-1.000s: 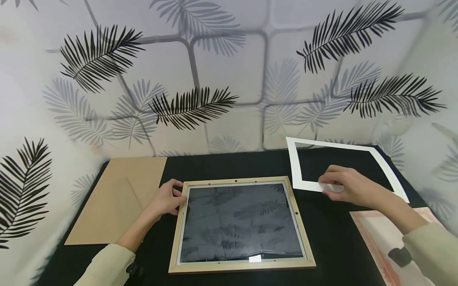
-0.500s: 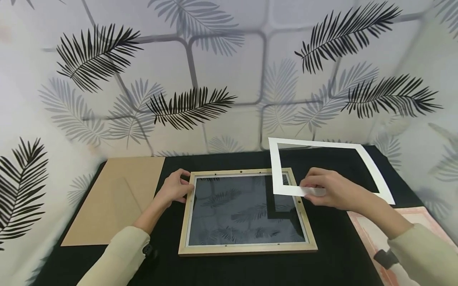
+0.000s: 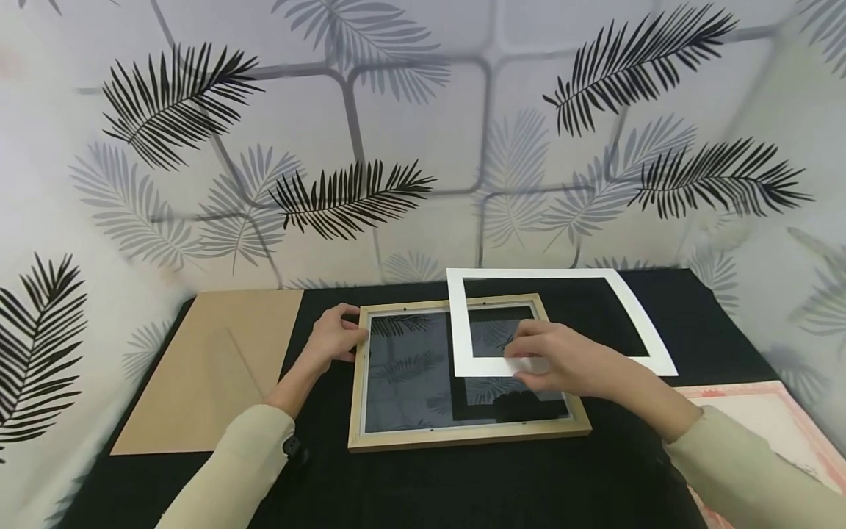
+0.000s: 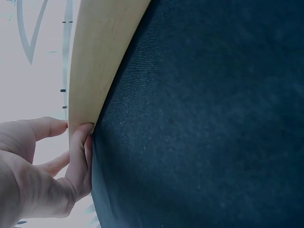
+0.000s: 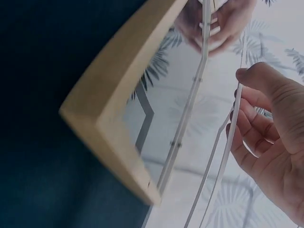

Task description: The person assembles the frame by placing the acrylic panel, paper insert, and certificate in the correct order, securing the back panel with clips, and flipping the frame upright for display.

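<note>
My left hand (image 3: 333, 336) grips the left rail of a light wooden picture frame (image 3: 463, 438), thumb on one side and fingers on the other. The left wrist view shows that hand (image 4: 42, 175) at the frame's side (image 4: 95, 61). A glossy dark pane (image 3: 406, 382) inside the frame mirrors the leaf pattern. Between thumb and fingers, my right hand (image 3: 562, 358) pinches the near edge of a white picture mat (image 3: 460, 323), held over the frame's right half. Seen from the right wrist, the mat (image 5: 222, 161) hovers apart from the frame's corner (image 5: 102, 107).
A brown backing board (image 3: 192, 367) lies flat at the left. At the right, partly under my right sleeve, is a pink-bordered sheet (image 3: 747, 397). Black cloth (image 3: 496, 488) covers the table, and a leaf-patterned curtain (image 3: 423, 132) hangs behind it.
My right hand has carried the mat leftward, from beside the frame to above it. With my left hand on it, the frame has shifted away from me and slightly right.
</note>
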Motion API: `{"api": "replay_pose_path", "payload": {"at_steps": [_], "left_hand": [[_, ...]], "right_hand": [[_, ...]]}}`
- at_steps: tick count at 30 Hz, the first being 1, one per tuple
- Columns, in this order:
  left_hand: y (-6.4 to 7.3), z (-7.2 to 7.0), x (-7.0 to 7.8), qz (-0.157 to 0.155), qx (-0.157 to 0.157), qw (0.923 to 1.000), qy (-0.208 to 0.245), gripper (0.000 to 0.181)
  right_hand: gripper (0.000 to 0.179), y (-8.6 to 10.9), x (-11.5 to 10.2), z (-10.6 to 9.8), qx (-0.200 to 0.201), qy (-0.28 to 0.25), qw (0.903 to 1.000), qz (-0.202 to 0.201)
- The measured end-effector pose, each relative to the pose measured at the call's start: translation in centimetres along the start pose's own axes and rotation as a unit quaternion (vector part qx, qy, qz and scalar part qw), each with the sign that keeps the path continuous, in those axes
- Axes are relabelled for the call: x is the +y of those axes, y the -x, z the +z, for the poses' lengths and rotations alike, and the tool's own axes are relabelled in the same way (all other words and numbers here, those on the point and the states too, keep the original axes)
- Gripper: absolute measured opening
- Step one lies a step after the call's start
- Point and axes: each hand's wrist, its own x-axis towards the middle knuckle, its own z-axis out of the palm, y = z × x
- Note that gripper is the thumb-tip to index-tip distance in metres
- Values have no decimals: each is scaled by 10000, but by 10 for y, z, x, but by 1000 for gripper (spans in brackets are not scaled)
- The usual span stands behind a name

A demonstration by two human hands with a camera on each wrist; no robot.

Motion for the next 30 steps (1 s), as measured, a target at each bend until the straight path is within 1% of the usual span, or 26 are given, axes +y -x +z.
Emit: {"api": "replay_pose_path", "payload": {"at_steps": [3,9,14,16,19,23,25,28,30], "left_hand": [[-4,2,1,14,48,10000,-82,48],[-10,6,3,23,132,9996,-260,48],[-8,7,3,217,111,9994,-234,47],[-4,6,1,295,44,9994,-156,47],[9,1,-5,321,-139,9994,-34,47],[29,-5,-10,290,-474,9983,185,49],[36,-7,-12,277,-553,9978,252,50],[42,-8,-14,266,-584,9973,357,50],[42,-9,-16,255,-554,9974,392,50]], "right_hand": [[19,-6,-6,7,-23,-39,10000,-35],[17,-15,-18,19,-118,-106,9997,157],[18,-22,-27,29,-74,-111,9998,144],[18,-26,-30,32,-58,-128,9998,111],[17,-33,-33,37,-92,-118,9999,49],[17,-38,-35,38,-170,-68,9998,103],[17,-39,-36,38,-216,-103,9996,163],[16,-39,-36,39,-297,-179,9992,188],[16,-40,-36,40,-330,-224,9991,145]]}}
